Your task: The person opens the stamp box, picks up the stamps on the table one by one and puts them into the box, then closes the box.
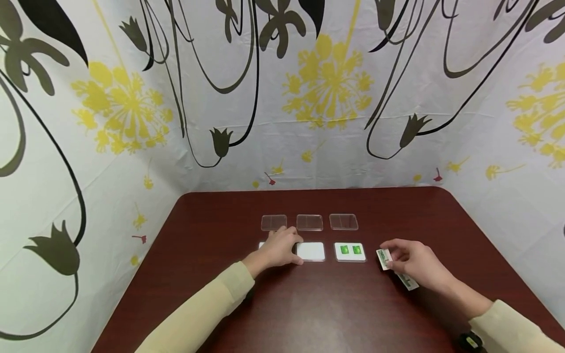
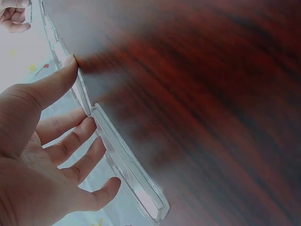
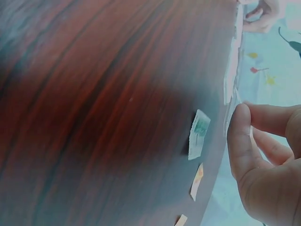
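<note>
My left hand (image 1: 277, 247) reaches across the left case (image 1: 261, 244), covering most of it. Its thumb and forefinger grip the left end of the middle clear plastic case (image 1: 311, 251), which has a white insert. The other fingers are spread and loosely bent in the left wrist view. My right hand (image 1: 417, 262) pinches a small postage stamp (image 1: 383, 259) with green print between thumb and forefinger. Another green stamp (image 3: 199, 134) lies on the table below that hand. Two green stamps (image 1: 350, 250) lie on the white insert of the right case (image 1: 350, 258).
Three clear plastic lids (image 1: 309, 222) lie in a row behind the cases on the dark red-brown table (image 1: 300, 314). Past the green stamp are an orange-tinted stamp (image 3: 196, 182) and another small paper piece (image 3: 181, 220). Flower-patterned cloth (image 1: 318, 147) hangs around the table.
</note>
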Demonstrator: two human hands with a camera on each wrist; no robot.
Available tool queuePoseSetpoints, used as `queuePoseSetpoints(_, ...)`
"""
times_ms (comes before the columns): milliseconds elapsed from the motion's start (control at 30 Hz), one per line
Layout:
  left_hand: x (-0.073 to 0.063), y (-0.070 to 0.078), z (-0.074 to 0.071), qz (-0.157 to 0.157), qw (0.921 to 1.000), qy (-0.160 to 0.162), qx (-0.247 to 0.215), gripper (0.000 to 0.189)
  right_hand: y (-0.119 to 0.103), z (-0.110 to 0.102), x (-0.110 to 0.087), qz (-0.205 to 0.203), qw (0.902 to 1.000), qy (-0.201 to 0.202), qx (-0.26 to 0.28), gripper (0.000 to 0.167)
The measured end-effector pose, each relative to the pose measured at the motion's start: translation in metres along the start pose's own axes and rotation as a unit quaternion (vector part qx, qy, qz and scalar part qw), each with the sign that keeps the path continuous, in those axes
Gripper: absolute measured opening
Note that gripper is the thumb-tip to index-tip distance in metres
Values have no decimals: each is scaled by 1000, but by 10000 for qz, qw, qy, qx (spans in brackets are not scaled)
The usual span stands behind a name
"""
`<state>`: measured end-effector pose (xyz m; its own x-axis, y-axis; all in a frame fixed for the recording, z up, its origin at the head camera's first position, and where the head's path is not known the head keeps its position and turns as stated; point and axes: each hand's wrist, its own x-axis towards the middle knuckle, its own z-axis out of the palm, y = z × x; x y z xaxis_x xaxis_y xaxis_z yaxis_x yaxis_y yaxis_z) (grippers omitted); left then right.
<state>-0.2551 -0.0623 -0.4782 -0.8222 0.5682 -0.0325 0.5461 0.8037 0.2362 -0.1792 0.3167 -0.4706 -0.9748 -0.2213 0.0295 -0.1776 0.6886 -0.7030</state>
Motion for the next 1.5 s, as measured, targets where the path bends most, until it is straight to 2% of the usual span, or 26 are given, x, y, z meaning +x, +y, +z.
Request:
queuePoseSetpoints(267,1,1,0,-14,10000,-19,20,55,-11,3,5,49,9992,265,290,42)
queuePoseSetpoints(600,1,2,2,52,10000,0,57,54,-27,16,21,-225,9977,586,255,41)
queuePoseSetpoints(1000,2,1,1,25,10000,-18,53,55,-53,35,45,-495,9969,556,266,37)
queuePoseSetpoints(1500,2,0,-1,17,10000,33,9,54,-81,72,73,-423,9973,460,383,33)
